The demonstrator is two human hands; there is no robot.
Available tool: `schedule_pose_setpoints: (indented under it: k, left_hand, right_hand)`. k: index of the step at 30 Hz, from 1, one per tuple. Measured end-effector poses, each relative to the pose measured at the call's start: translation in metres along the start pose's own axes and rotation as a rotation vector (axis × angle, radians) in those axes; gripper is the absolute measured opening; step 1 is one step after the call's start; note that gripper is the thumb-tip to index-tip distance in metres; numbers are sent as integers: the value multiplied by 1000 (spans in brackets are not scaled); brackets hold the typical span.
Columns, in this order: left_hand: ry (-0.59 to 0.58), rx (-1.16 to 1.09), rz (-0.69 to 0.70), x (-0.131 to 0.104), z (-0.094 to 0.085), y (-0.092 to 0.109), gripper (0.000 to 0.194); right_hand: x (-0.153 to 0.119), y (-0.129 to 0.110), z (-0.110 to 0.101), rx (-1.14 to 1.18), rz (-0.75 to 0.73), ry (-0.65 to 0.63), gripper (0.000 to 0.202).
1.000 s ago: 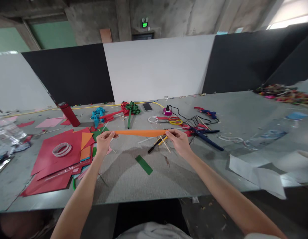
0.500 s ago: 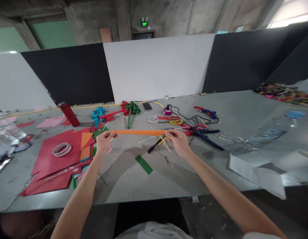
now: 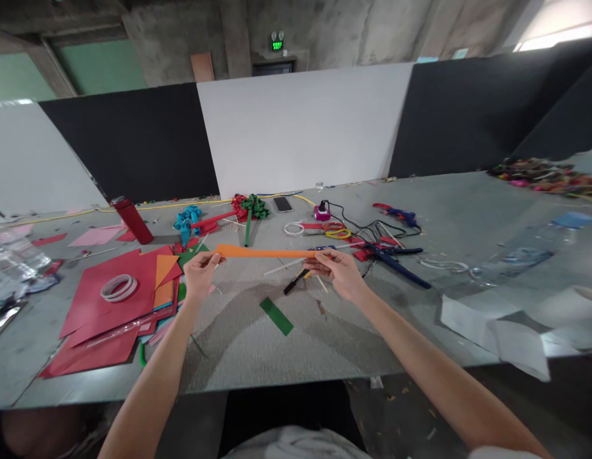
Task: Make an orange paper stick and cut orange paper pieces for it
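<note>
An orange paper strip [image 3: 267,254] is stretched level above the grey table. My left hand [image 3: 201,268] pinches its left end, and my right hand [image 3: 337,268] pinches its right end. The strip looks wider at the left and narrow toward the right. Below it on the table lie a green paper piece [image 3: 276,316] and a black-handled cutter [image 3: 296,282], partly near my right fingers. Thin sticks lie beneath my right hand.
Red paper sheets [image 3: 104,287] with a tape roll [image 3: 118,288] lie at left, near a red bottle [image 3: 132,220]. Farther back are paper flowers [image 3: 252,207] and a phone [image 3: 283,204]. Blue-handled pliers [image 3: 401,268], cables and a plastic bottle [image 3: 510,261] lie at right.
The strip's left part has turned and shows a broader face. My right hand has shifted slightly left, its fingers changing position on the strip.
</note>
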State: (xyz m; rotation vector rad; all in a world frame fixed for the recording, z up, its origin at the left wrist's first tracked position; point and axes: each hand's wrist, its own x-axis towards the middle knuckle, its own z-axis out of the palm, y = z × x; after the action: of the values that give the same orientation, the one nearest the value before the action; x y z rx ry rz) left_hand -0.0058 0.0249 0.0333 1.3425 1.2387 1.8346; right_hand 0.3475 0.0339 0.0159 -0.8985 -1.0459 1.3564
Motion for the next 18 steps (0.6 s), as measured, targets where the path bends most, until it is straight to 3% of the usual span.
schedule_pose_setpoints:
  k: [9,18]
  left_hand:
    - [-27,-120,3,4,-1,-13,35]
    - [-142,-331,-176,4,5,-17,39]
  right_hand:
    - [1,0,7,63,-282,21,28]
    - [-3,2,8,20,-399,87,31]
